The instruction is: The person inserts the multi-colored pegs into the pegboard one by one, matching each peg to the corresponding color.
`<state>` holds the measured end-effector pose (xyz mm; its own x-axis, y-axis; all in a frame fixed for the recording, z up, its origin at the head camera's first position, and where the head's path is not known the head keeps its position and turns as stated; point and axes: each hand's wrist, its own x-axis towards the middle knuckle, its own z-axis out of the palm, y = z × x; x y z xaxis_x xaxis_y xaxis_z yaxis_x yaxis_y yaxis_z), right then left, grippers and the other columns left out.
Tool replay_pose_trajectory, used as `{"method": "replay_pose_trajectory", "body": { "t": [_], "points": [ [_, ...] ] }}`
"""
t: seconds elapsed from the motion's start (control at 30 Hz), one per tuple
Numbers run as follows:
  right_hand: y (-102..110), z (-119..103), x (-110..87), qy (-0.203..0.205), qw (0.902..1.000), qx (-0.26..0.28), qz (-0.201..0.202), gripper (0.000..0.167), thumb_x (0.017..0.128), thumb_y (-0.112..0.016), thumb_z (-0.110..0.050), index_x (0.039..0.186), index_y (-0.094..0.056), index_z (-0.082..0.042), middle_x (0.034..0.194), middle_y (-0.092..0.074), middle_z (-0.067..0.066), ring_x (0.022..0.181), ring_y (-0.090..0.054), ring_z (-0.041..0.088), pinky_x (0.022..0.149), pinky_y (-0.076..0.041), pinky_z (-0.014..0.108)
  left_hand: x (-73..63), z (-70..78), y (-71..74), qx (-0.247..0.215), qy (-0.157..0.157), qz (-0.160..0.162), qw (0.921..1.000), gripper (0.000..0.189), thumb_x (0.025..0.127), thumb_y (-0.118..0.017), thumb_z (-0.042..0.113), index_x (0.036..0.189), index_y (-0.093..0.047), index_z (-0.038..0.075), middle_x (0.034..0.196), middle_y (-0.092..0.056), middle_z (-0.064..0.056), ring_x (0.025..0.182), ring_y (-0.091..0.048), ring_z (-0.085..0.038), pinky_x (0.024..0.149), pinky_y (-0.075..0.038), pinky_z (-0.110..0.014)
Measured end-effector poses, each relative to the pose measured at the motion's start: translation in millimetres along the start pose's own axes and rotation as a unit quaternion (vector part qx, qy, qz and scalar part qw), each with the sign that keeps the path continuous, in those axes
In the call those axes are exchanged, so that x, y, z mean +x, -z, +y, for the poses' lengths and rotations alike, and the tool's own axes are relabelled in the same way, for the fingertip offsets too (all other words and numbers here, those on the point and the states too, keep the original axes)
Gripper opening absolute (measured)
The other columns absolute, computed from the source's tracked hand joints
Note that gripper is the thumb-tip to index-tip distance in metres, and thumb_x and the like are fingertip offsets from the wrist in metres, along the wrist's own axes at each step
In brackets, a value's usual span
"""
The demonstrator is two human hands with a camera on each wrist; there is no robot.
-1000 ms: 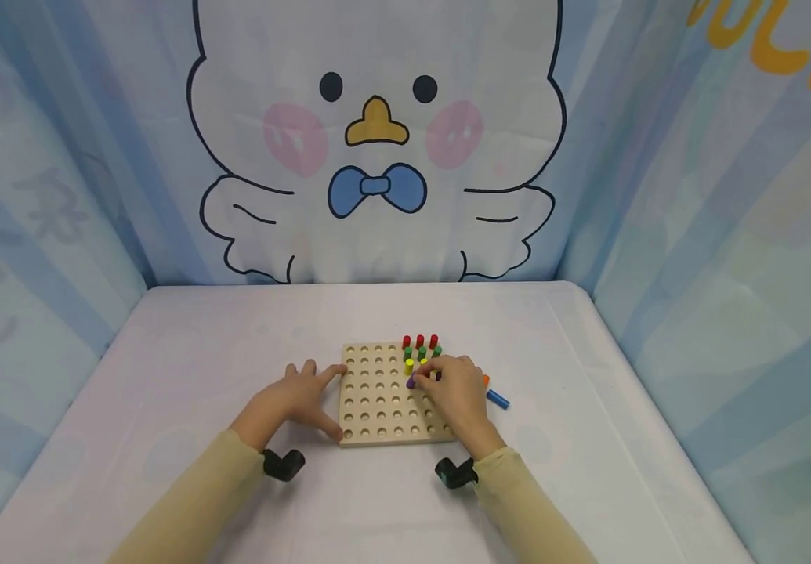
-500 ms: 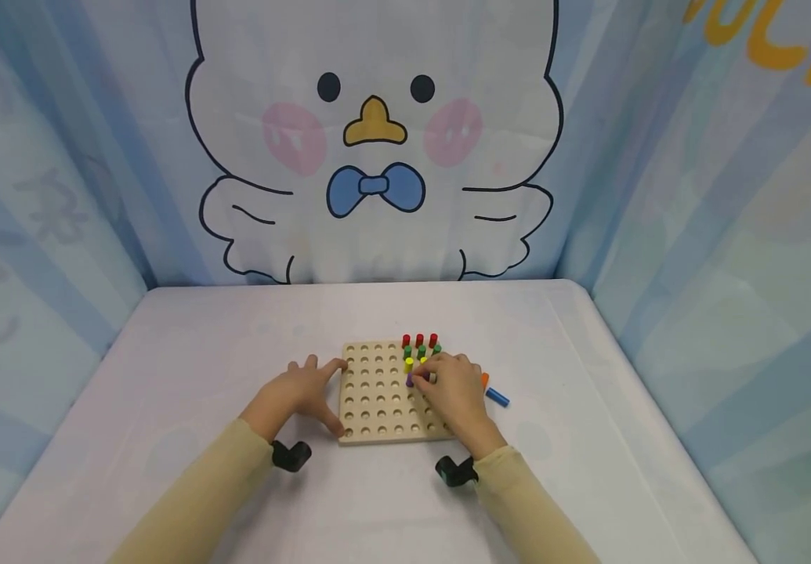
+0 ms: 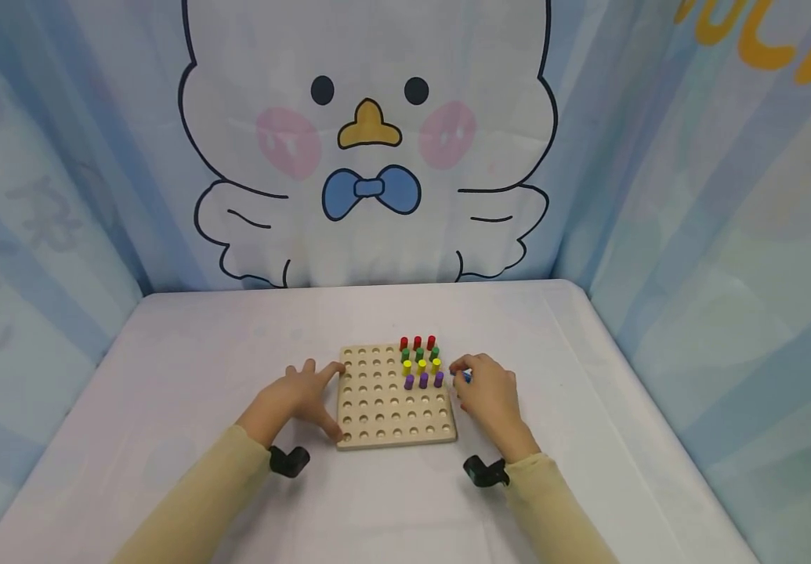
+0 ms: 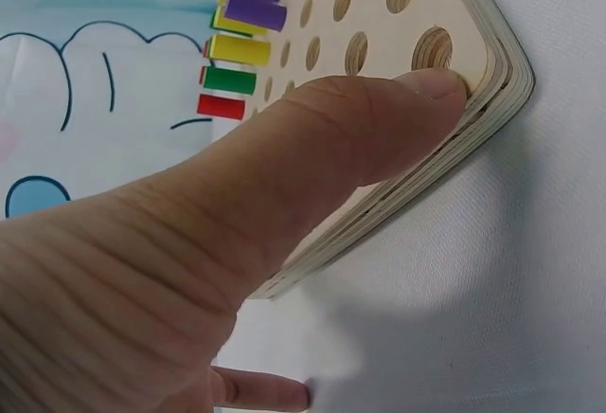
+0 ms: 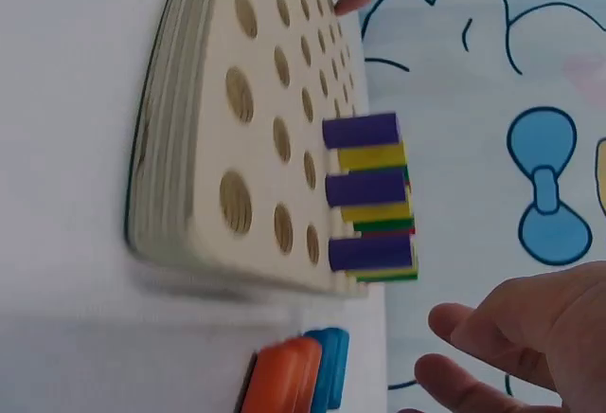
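Observation:
A wooden pegboard [image 3: 385, 395] lies on the table, with upright rows of purple pegs [image 3: 423, 381], yellow pegs [image 3: 422, 366], green pegs [image 3: 420, 354] and red pegs [image 3: 418, 342] at its far right part. My left hand [image 3: 295, 401] rests against the left edge, thumb on the near corner and forefinger at the side farther back. Just right of the board, my right hand [image 3: 493, 399] is over loose blue pegs [image 5: 327, 366]. Its thumb and fingers stand apart in the right wrist view, pinching nothing. Orange pegs [image 5: 284, 375] lie beside the blue ones; the hand hides them in the head view.
A white cloth [image 3: 236, 329] covers the table. Behind it hangs a curtain [image 3: 370, 235] with a cartoon bird, and more curtains close off both sides. Black wrist cameras sit on both wrists, near the sleeves.
My right hand has let go of the purple peg at the left of its row and moved right, off the board, to the loose pegs. My left hand stays at the board's edge.

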<state>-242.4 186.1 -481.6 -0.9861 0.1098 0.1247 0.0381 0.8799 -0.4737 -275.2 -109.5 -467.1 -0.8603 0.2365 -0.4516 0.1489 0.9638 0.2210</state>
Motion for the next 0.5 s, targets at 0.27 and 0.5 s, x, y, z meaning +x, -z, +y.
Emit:
{"method": "replay_pose_trajectory", "body": {
  "t": [0.27,0.5],
  "points": [
    [13,40,-5.0,-0.038,0.9982,-0.036,-0.030,0.017,0.095,-0.067,-0.014,0.110,-0.075,-0.010,0.113,-0.070,0.014,0.094,-0.065,0.030,0.087,-0.052,0.048,0.2,-1.9,-2.9,0.005,-0.007,0.006,0.9999,0.117,0.060,-0.096,0.058,0.156,-0.037,0.028,0.152,-0.038,-0.029,0.131,-0.044,-0.053,0.100,-0.048,-0.068],
    [9,62,-11.5,-0.039,0.9974,-0.004,-0.060,0.022,0.090,-0.067,-0.004,0.111,-0.071,-0.006,0.109,-0.069,0.014,0.093,-0.063,0.028,0.087,-0.054,0.049,-1.7,-0.7,-0.3,0.006,-0.008,0.010,0.9999,0.116,0.059,-0.097,0.057,0.155,-0.038,0.028,0.149,-0.041,-0.028,0.125,-0.047,-0.049,0.097,-0.050,-0.065]
  ]
}}
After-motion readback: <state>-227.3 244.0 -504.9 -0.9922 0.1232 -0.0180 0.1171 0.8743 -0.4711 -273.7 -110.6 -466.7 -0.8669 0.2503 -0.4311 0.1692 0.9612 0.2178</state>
